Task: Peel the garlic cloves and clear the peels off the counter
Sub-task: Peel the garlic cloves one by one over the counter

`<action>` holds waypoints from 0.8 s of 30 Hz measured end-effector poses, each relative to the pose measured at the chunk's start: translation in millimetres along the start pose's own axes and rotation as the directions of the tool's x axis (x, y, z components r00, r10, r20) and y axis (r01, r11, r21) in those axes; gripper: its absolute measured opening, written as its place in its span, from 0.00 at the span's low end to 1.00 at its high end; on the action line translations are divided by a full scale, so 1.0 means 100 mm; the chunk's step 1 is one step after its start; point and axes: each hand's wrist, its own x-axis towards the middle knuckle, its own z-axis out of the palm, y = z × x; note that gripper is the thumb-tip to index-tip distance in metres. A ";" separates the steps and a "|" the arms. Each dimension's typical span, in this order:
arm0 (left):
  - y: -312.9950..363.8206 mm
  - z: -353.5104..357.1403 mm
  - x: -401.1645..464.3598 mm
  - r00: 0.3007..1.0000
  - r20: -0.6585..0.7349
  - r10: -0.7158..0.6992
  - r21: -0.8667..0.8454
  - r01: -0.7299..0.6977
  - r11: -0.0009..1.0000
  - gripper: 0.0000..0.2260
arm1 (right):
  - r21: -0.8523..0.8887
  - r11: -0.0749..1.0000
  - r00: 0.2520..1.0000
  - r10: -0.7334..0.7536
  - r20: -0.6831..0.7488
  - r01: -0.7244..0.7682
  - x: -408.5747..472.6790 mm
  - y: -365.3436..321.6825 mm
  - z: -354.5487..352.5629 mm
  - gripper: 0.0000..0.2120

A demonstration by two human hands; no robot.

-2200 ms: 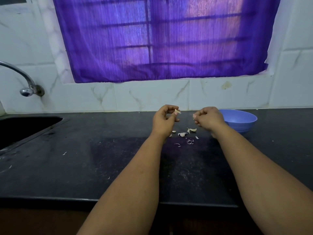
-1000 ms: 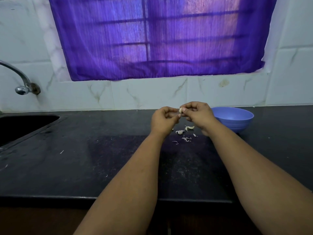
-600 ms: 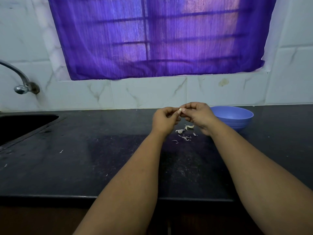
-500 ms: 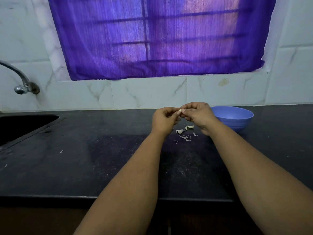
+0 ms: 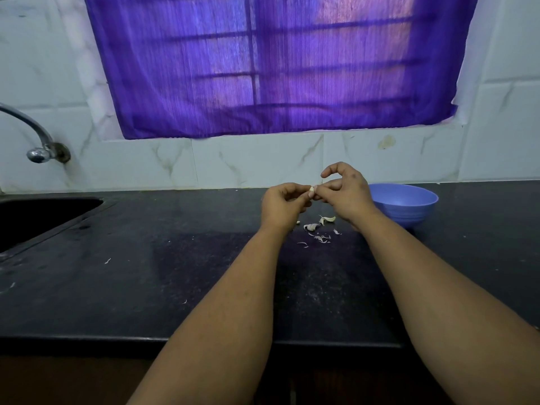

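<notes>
Both hands meet above the worktop (image 5: 146,287), just left of the bowl (image 5: 409,209); the left hand (image 5: 282,207) pinches a clove (image 5: 311,189) in a closed grip; the right hand (image 5: 346,192) nips the same clove with its lower fingers, its forefinger raised; peels (image 5: 320,229) lie on the worktop below the hands, near the bowl.

hands (image 5: 312,200) pinching garlic clove (image 5: 311,189), peels (image 5: 317,229) below
</notes>
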 end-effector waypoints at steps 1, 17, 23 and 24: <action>0.00 0.00 0.00 1.000 -0.001 0.002 -0.007 -0.002 1.000 0.03 | 0.007 1.000 1.000 0.001 -0.005 -0.001 0.00 0.00 0.00 0.14; 0.00 -0.01 0.01 0.999 -0.024 0.044 0.062 -0.043 0.997 0.01 | 0.077 0.997 0.997 -0.002 0.075 -0.004 -0.02 -0.02 -0.01 0.06; -0.01 -0.03 0.03 0.998 -0.003 0.061 0.173 -0.059 0.983 0.01 | 0.062 0.998 0.996 -0.022 0.086 0.017 -0.02 -0.04 -0.04 0.05; -0.01 -0.03 0.03 0.998 -0.002 0.059 0.182 -0.058 0.982 0.02 | 0.062 0.998 0.995 -0.030 0.100 0.024 -0.02 -0.03 -0.04 0.06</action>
